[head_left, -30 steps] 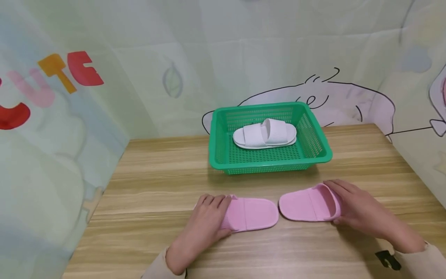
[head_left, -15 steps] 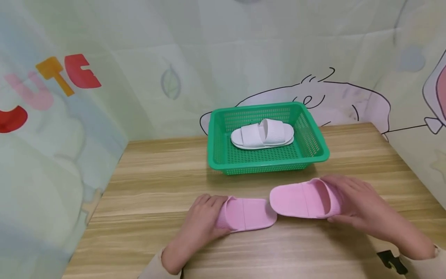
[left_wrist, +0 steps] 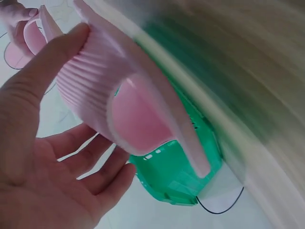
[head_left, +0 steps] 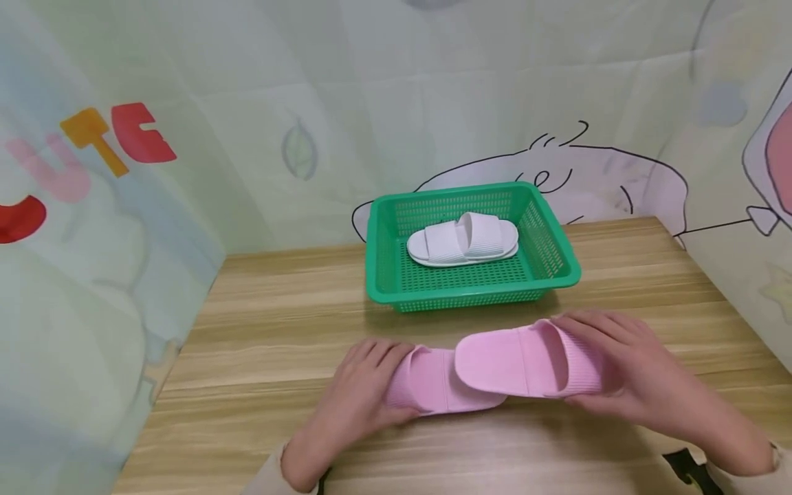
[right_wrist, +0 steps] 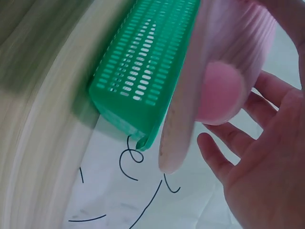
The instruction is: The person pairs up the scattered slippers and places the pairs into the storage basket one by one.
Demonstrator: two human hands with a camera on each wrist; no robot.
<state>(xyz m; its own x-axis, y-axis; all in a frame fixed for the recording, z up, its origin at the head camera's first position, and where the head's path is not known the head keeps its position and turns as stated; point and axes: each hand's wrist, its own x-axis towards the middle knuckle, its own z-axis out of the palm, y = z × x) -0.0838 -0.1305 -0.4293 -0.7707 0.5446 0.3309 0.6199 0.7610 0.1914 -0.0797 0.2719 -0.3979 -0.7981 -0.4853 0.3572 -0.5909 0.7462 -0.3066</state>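
Fingers of left hand (head_left: 365, 388) grip one pink slipper (head_left: 431, 379) with a ribbed strap, low by the wood-grain table (head_left: 278, 295); I can't tell whether it touches. Right hand (head_left: 643, 378) grips the matching pink slipper (head_left: 495, 361) by its ribbed strap, off the table, open end overlapping above the first. I see both in front of the green perforated plastic basket (head_left: 476, 292), which holds white slippers (head_left: 443, 244) with ribbed straps.

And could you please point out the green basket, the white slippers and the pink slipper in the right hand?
Green basket (head_left: 473, 292), head view: its front rim.
White slippers (head_left: 485, 237), head view: the strap on the right.
Pink slipper (head_left: 510, 361) in the right hand (head_left: 628, 368), head view: the footbed.
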